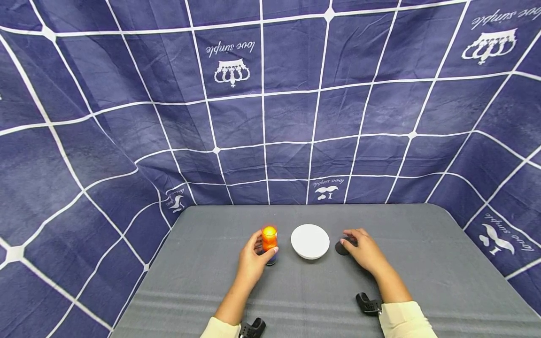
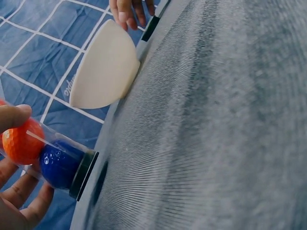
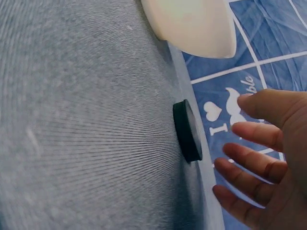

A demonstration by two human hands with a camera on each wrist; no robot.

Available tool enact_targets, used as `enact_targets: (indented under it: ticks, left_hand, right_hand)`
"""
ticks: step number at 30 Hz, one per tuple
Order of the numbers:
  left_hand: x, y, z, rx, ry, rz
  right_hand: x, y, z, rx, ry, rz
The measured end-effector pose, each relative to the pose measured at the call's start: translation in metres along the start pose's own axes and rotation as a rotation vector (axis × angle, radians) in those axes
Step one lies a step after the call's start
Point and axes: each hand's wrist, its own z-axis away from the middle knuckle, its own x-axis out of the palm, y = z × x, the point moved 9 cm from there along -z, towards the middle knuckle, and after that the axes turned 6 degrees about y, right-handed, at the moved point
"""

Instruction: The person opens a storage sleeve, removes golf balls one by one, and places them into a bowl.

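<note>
At 9 o'clock off a round white bowl (image 1: 310, 238), left grip (image 1: 250, 259)'s pinching a clear plastic ball tube (image 1: 269, 238); 3 o'clock, right grip (image 1: 367, 249)'s loosely spread above a black disc (image 3: 184, 133).

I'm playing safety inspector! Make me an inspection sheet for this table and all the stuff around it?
Surface: table covered in grey ribbed cloth, with soft creases.
Job's things: clear plastic tube with a black round base, holding orange balls and a blue ball; white round bowl, standing between the tube and a flat black round disc on the table.
Clutter: nothing seen.
Hands: left hand holds the tube; right hand is beside the disc, fingers spread, apart from it.
Cables: nothing seen.
Surroundings: navy blue cloth with white lines, crowns and moustaches, behind and at both sides.
</note>
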Motion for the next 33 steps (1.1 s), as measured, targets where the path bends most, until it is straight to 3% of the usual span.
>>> enact_targets:
  ticks: [7,16,23,29,33]
  left_hand:
    - [-0.001,0.012,0.001,0.058,0.0,-0.039]
    - [-0.001,0.024,0.005,0.104,0.005,-0.069]
    - [0.0,0.035,0.006,0.14,0.002,-0.073]
    - [0.005,0.042,0.008,0.164,-0.032,-0.091]
    - [0.008,0.048,0.01,0.221,-0.04,-0.14]
  right_hand:
    - [-0.015,-0.01,-0.002,-0.037,0.086,-0.092]
    - [-0.019,-0.026,-0.003,-0.051,0.11,-0.263]
    - [-0.01,-0.038,0.0,-0.04,0.035,-0.402]
    - [-0.008,-0.055,0.003,-0.059,-0.013,-0.436]
    - [-0.007,-0.066,0.005,-0.075,-0.041,-0.462]
